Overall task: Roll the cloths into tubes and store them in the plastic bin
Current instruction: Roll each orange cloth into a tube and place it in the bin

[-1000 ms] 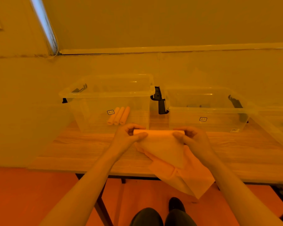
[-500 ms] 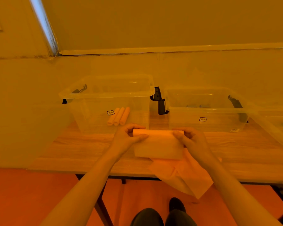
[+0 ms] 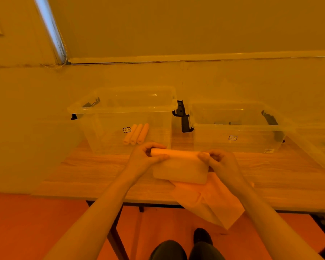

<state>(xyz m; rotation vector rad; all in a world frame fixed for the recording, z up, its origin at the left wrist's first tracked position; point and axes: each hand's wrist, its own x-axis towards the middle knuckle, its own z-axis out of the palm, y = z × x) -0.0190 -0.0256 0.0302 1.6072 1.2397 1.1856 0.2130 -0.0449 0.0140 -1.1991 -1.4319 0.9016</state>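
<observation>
While both hands pinch its ends, the partly rolled cloth point(image 3: 179, 162) hangs just above the near half of the wooden table point(image 3: 86, 177), in front of the two clear bins. The left hand point(image 3: 144, 158) grips the left end, thumb laid over the front and fingers curled behind; the right hand point(image 3: 220, 162) clasps the right end the same way. The cloth is pale orange under the amber light: its upper edge is wound into a tight, smooth tube running level between the hands, and a short flat flap, paler than the roll, drops from it with a straight lower edge. Below and slightly right of that flap, more loose cloths point(image 3: 210, 201) lie flat on the table, one corner drooping past the table's near edge.

Behind the left hand stands the left plastic bin point(image 3: 120, 109), transparent with dark latches, holding three finished cloth tubes point(image 3: 136, 134) side by side on its floor, touching one another. Just beside it to the right sits a second clear bin point(image 3: 236, 126); whatever lies inside it is too dim to tell.
</observation>
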